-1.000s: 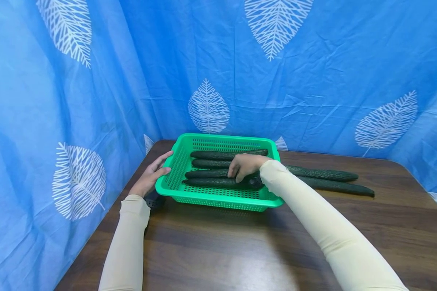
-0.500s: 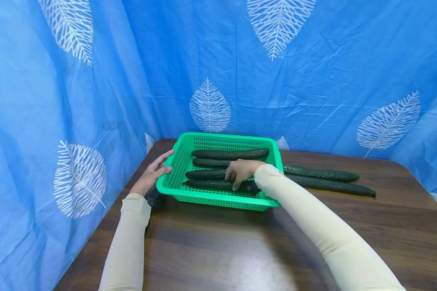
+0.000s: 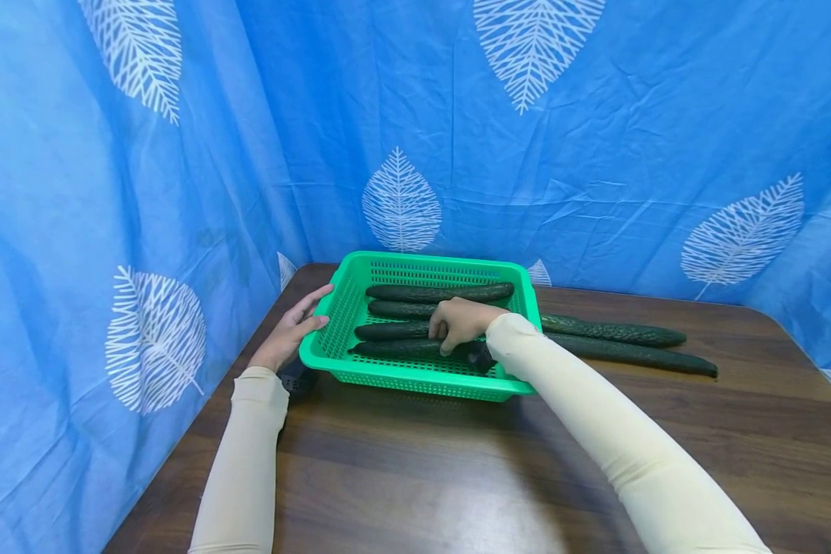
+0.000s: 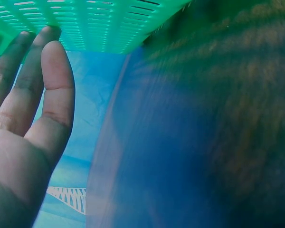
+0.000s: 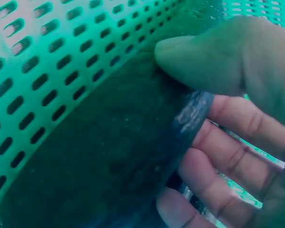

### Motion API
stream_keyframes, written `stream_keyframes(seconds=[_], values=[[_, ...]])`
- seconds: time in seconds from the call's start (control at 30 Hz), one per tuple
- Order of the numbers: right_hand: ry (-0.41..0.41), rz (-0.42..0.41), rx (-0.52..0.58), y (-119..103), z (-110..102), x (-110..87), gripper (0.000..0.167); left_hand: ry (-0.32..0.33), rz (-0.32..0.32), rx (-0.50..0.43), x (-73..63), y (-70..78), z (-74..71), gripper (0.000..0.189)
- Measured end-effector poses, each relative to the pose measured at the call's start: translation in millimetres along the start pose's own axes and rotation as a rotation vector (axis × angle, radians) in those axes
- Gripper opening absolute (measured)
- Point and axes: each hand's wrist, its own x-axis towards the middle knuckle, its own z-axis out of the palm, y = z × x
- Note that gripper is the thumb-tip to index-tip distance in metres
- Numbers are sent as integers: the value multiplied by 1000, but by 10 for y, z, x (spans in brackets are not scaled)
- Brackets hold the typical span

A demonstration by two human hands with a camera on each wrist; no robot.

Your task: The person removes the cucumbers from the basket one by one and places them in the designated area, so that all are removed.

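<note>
A green perforated plastic basket stands on the table with several long dark green cucumbers lying side by side in it. My left hand is at the basket's left end, thumb at the rim. In the left wrist view its fingers are nearly straight, tips against the holed wall. Reaching inside, my right hand grips the front cucumber. The right wrist view shows thumb and fingers on opposite sides of this cucumber, close along the basket wall; its right part is hidden in the head view.
Two more cucumbers lie on the brown wooden table, right of the basket. A blue curtain with white leaf prints hangs behind the table and along its left side.
My right hand has shifted slightly toward the near side of the basket, onto the front cucumber. The left hand keeps its place at the basket's end, and the cucumbers have barely moved.
</note>
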Motion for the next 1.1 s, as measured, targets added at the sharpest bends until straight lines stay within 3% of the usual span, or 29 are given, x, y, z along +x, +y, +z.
stream_keyframes(seconds=[0.4,0.63,1.1], values=[[42,-113,75,2,-143,-111,32,-14,15,15,8,-2,-6,68],[155,-217,129,-79,-242,-255,32,-19,28,16,13,-9,-9,68],[369,-271,158,-172,-378,-603,31,-14,23,16,11,-24,-16,68]])
